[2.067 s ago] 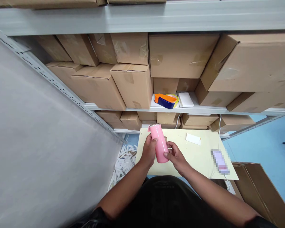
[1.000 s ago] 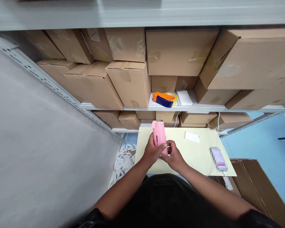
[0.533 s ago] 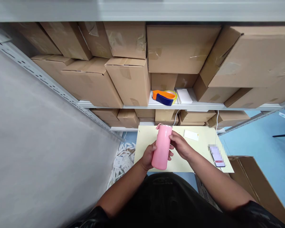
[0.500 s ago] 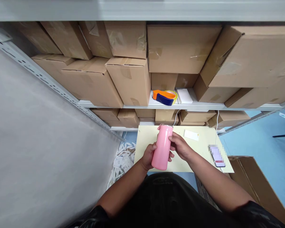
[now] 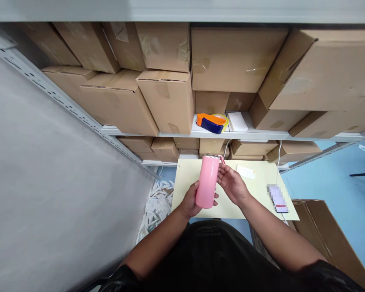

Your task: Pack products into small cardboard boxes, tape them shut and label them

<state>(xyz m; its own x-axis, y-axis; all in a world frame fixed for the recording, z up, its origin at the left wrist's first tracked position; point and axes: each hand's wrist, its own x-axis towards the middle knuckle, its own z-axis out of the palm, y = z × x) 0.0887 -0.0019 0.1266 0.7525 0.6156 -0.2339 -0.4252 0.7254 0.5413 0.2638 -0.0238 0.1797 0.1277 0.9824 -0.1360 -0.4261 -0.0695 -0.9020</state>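
A glossy pink insulated bottle is held above the cream tabletop, tilted slightly, with a silver rim at its upper end. From its top right hangs a small pink carrying loop. My left hand is wrapped around the lower part of the bottle, its fingertips showing on the far side. My right hand is beside the bottle's right side, palm partly turned up. Its fingers stretch toward the bottle just below the loop; whether the fingertips touch it is hard to tell.
On the cream table lie a white card and a phone with a cable. Cardboard boxes fill the shelves ahead, where an orange and blue tape dispenser sits. White paper scraps cover the floor at left.
The bottle has turned in my left hand, bringing the loop into view at the right. My right hand has come off the bottle's front surface and its palm has turned upward.
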